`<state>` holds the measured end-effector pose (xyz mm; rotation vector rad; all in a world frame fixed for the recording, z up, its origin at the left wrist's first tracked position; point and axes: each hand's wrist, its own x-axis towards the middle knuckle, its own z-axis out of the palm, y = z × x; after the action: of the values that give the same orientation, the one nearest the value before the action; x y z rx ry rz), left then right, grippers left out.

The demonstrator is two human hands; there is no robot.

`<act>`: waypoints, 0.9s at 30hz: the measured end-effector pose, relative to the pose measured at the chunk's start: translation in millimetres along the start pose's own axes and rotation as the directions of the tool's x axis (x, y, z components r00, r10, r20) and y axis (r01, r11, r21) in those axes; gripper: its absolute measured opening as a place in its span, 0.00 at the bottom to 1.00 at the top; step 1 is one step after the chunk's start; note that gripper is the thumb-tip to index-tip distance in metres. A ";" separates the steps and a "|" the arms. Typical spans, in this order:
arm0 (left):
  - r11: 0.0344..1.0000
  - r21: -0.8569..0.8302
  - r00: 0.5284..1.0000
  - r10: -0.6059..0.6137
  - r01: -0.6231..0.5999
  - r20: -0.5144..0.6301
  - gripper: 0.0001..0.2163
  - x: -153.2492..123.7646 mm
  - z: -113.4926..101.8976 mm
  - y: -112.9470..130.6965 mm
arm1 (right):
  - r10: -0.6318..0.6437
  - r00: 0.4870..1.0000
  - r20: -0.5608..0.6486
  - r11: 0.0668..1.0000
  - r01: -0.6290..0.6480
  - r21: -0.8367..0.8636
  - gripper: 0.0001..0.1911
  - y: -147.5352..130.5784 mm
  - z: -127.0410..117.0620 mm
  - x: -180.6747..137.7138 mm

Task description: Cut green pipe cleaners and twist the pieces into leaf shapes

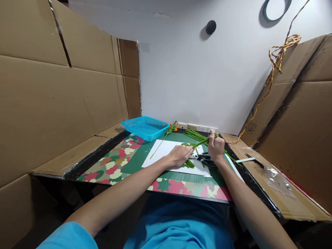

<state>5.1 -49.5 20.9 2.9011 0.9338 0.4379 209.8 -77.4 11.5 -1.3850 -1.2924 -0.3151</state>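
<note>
Between my two hands stretches a small bundle of green pipe cleaners (201,143), slanting up to the right. My left hand (181,155) is closed around its lower end, and my right hand (215,147) grips the upper end with the thumb raised. Below the bundle, black-handled scissors (206,159) lie on white paper (166,147), partly hidden by my hands. Short bent green pieces (189,164) rest on the paper beside my left hand. Behind my hands lies a pile of long green pipe cleaners (194,135).
A blue plastic basket (146,128) stands at the back left, next to a green stem with orange flowers (172,128). Green mat (137,159) lies under the paper. At right are a black pen-like tool (255,160) and a clear plastic bag (278,181). Cardboard walls (77,100) flank the table.
</note>
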 end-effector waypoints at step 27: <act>0.997 -0.070 0.998 0.006 -0.011 -0.065 0.15 -2.0 -2.1 2.7 | 0.012 0.999 0.048 0.998 -0.015 0.063 0.38 0.0 0.2 -0.4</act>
<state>4.4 -52.9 22.9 2.8442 0.8955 0.5567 209.6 -77.5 11.1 -1.3545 -1.3200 -0.2316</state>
